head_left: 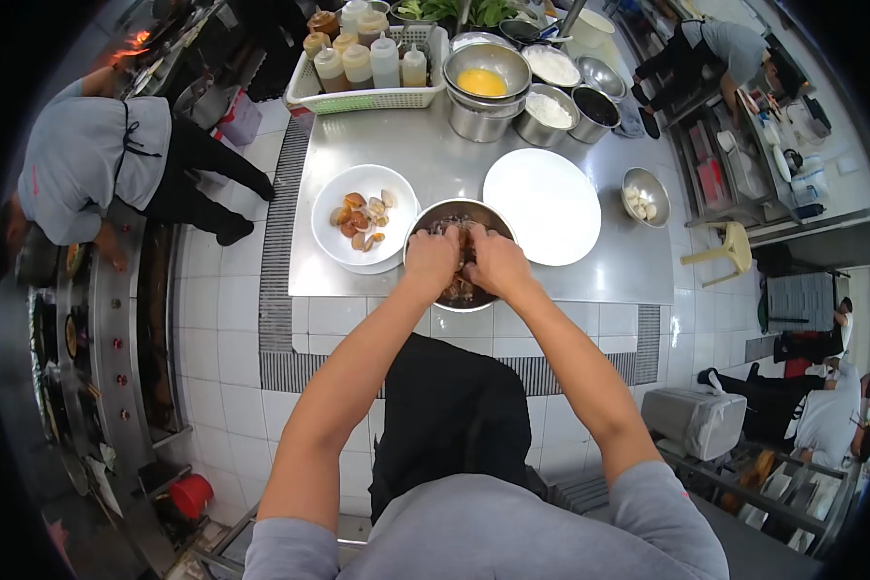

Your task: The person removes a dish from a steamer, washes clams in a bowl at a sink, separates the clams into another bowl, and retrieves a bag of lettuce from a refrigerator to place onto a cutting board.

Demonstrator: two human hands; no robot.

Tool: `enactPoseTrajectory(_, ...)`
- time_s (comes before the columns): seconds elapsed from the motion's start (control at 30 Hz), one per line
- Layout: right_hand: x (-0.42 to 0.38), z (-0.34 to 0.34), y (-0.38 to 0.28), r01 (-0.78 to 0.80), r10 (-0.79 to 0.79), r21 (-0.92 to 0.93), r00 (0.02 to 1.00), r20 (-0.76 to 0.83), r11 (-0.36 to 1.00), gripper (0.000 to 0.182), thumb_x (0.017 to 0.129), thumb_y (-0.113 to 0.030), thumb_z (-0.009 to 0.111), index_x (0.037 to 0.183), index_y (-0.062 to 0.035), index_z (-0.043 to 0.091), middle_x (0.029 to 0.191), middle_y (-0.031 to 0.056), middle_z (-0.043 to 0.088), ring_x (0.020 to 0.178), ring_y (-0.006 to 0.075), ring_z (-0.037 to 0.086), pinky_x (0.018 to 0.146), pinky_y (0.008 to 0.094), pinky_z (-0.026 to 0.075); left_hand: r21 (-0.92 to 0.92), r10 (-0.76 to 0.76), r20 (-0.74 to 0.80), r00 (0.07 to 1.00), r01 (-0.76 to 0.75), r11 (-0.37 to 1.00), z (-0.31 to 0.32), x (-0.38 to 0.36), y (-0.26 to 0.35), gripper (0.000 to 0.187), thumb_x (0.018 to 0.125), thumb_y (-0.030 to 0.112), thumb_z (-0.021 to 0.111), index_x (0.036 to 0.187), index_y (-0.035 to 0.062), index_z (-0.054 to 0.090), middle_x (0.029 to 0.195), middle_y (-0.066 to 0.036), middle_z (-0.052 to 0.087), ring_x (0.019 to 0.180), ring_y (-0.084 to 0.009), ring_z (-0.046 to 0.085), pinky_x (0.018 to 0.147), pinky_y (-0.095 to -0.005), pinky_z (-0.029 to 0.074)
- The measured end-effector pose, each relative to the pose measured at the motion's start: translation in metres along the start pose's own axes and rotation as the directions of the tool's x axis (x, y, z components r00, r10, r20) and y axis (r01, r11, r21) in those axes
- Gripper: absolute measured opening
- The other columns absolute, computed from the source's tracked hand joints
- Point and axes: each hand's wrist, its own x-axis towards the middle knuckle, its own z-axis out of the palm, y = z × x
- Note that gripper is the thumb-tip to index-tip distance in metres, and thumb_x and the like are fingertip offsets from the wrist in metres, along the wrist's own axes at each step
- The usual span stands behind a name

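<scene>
Both hands are inside a round metal bowl (462, 308) at the front edge of the steel table. Dark brown wet-looking pieces (464, 288) lie in it, too hidden to name. My left hand (435, 259) reaches in from the left, fingers curled down among the pieces. Close beside it, my right hand (496, 261) is bent the same way, fingertips near the left ones. What the fingers grip is covered by the hands. To the left stands a white bowl (324, 220) with orange-brown and cream pieces (361, 220) that look like shellfish. A white plate (541, 208) lies to the right.
On the steel table (628, 261), a small metal bowl (646, 197) holds pale round pieces. Behind are a basket (372, 100) of squeeze bottles and a bowl of yellow liquid (481, 81). A co-worker (101, 164) stands at stoves on the left; others work at right.
</scene>
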Motion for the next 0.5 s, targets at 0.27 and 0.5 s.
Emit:
enactPoseTrajectory(0.27,-0.019,0.008,0.033,-0.041,0.209,0.811,0.973,-0.101,0.583,0.038,0.080,-0.005,0.059,0.117,-0.0001,0.054,0.103,0.0159,0.065,0.101,0.0290,0.066,0.091,0.0375,0.052,0.058,0.199,-0.248,0.948,-0.190,0.980,-0.009,-0.024,0.003,0.014,0.085,0.014,0.060,0.097,0.0070,0.057,0.089,-0.011,0.061,0.086,-0.0271,0.065,0.074,-0.0364,0.055)
enactPoseTrajectory(0.5,-0.036,-0.006,0.030,-0.056,0.054,0.785,0.992,0.113,-0.617,0.041,0.082,0.007,0.055,0.121,0.0015,0.047,0.120,0.0179,0.055,0.113,0.0355,0.061,0.099,0.0429,0.052,0.107,0.440,-0.562,0.700,-0.466,0.878,-0.030,-0.025,-0.010,0.016,0.078,0.017,0.064,0.090,0.0075,0.060,0.095,-0.007,0.056,0.091,-0.0230,0.059,0.076,-0.0324,0.053)
